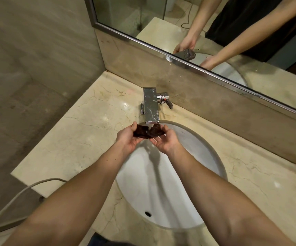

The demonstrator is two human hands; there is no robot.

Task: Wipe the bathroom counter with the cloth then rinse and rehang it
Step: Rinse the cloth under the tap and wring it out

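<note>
A small dark brown cloth [148, 132] is stretched between both hands, right under the spout of the chrome faucet [150, 107] at the back edge of the white sink [193, 174]. My left hand [128, 137] pinches the cloth's left end between thumb and fingers, palm up. My right hand [165, 139] grips the right end the same way. The beige marble counter [69, 139] surrounds the sink. Whether water runs from the spout is unclear.
The faucet's lever handle [167, 102] sticks out to the right near the backsplash. A framed mirror [214, 41] runs along the back wall. A grey hose [19, 192] hangs past the counter's left edge. The sink's overflow hole [148, 213] is at its near side.
</note>
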